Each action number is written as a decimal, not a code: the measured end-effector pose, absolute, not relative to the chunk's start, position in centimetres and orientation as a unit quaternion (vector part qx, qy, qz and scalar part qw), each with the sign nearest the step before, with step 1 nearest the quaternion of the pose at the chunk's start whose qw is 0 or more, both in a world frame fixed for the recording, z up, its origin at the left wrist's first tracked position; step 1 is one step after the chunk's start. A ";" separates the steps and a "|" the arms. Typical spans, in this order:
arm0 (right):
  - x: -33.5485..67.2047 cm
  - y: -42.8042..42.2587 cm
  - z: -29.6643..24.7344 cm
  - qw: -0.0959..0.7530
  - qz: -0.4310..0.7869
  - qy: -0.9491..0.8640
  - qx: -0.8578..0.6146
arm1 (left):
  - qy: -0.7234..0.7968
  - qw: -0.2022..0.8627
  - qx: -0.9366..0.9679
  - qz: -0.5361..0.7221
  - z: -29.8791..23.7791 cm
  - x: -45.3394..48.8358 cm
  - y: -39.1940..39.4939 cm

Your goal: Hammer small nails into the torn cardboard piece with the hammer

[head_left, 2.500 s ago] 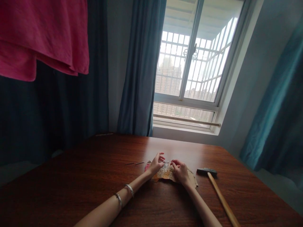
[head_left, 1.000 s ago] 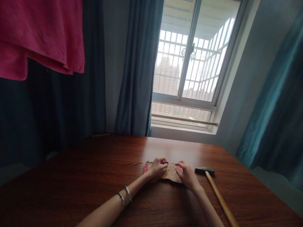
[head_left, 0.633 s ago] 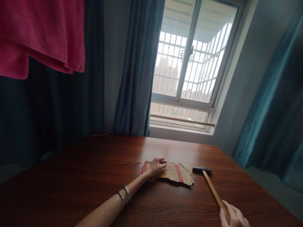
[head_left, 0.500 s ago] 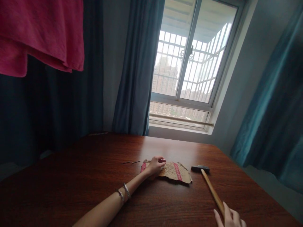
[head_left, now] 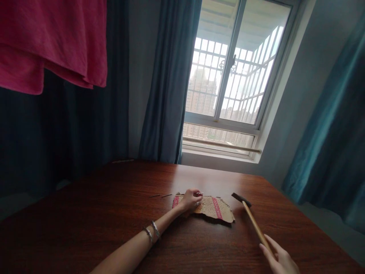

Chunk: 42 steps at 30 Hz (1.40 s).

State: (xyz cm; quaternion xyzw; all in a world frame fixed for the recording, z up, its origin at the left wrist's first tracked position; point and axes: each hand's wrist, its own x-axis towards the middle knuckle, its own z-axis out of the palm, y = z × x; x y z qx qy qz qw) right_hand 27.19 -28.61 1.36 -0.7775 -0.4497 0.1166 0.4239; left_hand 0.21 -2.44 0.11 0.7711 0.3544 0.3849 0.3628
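Note:
A torn piece of cardboard (head_left: 208, 209), dotted with many small holes and marked with pink-red bands, lies flat on the table. My left hand (head_left: 191, 201) rests over its left part, thumb and fingers pinched together; whatever is between them is too small to make out. At the lower right, my right hand (head_left: 281, 255) is wrapped round the end of a hammer's wooden handle (head_left: 254, 221). The dark hammer head (head_left: 241, 199) is to the right of the cardboard, tilted on its side. Two thin nails (head_left: 167, 195) lie just left of the cardboard.
The reddish-brown wooden table (head_left: 119, 213) reaches back to a barred window (head_left: 222, 83) and blue curtains (head_left: 162, 95). A pink cloth (head_left: 65, 42) hangs at the upper left. On the right, the table edge slants toward another curtain (head_left: 322, 140).
My right hand has closed round the hammer handle, and the hammer head has turned from lying flat to a tilt. My left hand keeps its place on the cardboard. The view has shifted slightly.

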 end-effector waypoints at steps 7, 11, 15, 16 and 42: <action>19.9 -27.8 3.3 0.599 0.425 -0.328 -0.594 | 0.353 0.352 0.774 0.390 -0.5 0.3 -1.9; 17.1 -27.3 4.7 0.597 0.511 -0.312 -0.535 | 0.348 0.346 0.777 0.394 -0.5 0.3 -1.9; 15.5 -26.7 6.0 0.579 0.546 -0.310 -0.520 | 0.342 0.356 0.774 0.396 -0.2 0.2 -2.1; 15.2 -26.5 6.2 0.578 0.550 -0.312 -0.516 | 0.345 0.355 0.774 0.394 0.0 0.2 -2.3; 14.1 -26.8 7.2 0.584 0.554 -0.312 -0.504 | 0.359 0.369 0.770 0.376 0.7 0.1 -2.8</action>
